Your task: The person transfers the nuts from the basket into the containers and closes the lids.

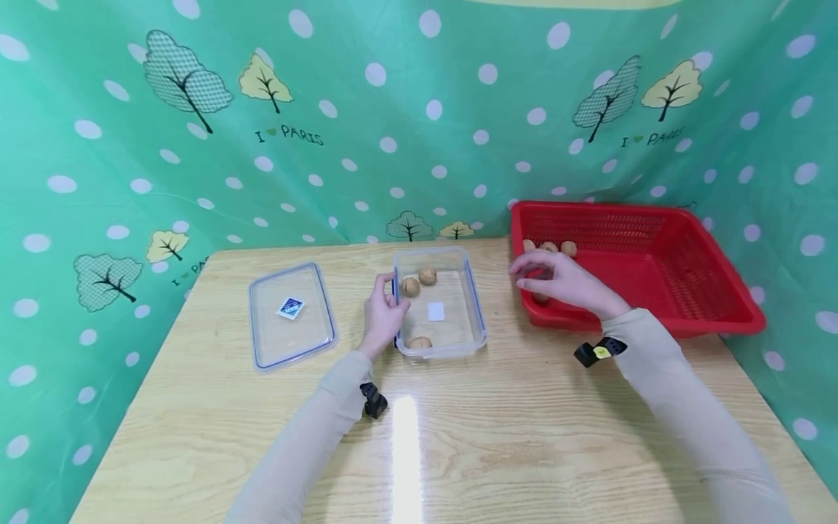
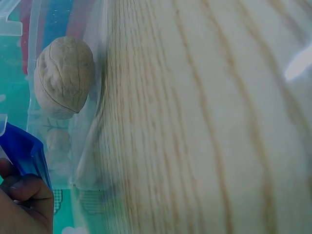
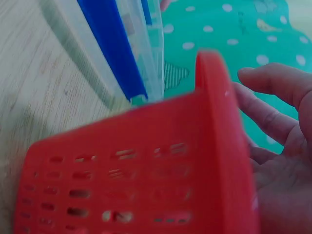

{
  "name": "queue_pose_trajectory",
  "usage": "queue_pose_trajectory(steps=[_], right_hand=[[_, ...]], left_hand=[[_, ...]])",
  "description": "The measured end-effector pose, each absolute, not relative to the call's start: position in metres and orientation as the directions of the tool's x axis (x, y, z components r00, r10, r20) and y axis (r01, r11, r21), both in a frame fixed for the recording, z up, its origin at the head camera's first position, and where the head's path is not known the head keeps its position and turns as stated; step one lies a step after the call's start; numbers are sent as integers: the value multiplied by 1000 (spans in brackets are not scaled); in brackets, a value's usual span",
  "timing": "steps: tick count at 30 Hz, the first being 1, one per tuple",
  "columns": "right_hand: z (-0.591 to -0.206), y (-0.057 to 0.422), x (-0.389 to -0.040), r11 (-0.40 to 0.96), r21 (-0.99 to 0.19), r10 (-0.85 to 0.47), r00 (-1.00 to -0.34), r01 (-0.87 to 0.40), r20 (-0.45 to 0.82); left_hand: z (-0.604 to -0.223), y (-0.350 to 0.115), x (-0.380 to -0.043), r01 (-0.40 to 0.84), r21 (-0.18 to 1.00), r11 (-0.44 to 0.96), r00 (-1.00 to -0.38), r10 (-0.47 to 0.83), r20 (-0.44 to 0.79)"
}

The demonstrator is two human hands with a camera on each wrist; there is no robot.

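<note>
Left hand [image 1: 385,314] grips left wall of clear rectangular plastic box [image 1: 455,320], thumb inside. Right hand [image 1: 564,281] over left end of red perforated plastic basket [image 1: 681,269], fingers loosely bent, no object seen in grasp. Round tan walnuts [image 1: 568,249] sit at basket's left end; three more inside box. Walnuts likely light, hard, prone to roll: pinch across widest part. Clear blue-edged lid [image 1: 288,343] lies left of box.

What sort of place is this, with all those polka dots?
Probably a small staged recording spot: a dotted green sheet hangs behind and along both sides of a wooden table, and a black wrist device is strapped on each arm.
</note>
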State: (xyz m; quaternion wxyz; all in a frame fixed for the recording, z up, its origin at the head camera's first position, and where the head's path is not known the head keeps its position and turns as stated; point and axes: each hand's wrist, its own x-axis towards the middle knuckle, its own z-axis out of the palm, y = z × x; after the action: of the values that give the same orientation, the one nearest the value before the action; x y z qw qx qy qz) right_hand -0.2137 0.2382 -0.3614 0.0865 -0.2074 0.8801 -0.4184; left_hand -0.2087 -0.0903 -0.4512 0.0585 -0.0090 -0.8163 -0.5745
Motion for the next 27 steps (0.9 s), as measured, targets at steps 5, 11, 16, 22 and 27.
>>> queue_pose_trajectory(steps=[5, 11, 16, 22, 27], right_hand=[[-367, 242, -223, 545, -810, -382, -924, -217, -10], [-371, 257, -223, 575, -808, -272, -961, -125, -45], [-374, 263, -224, 581, -811, -264, -959, -72, -105], [-381, 264, -228, 576, -815, -288, -950, -68, -124], [-387, 266, -231, 594, -798, -343, -930, -102, -136]], left_hand=[[-451, -98, -206, 71, 938, 339, -990, -92, 108], [-450, -92, -207, 78, 939, 335, -994, -44, 98], [-450, -88, -209, 80, 934, 347, -993, -51, 104], [-452, -88, -209, 74, 936, 344, -993, -58, 100], [-453, -88, -210, 77, 937, 341, -993, -57, 102]])
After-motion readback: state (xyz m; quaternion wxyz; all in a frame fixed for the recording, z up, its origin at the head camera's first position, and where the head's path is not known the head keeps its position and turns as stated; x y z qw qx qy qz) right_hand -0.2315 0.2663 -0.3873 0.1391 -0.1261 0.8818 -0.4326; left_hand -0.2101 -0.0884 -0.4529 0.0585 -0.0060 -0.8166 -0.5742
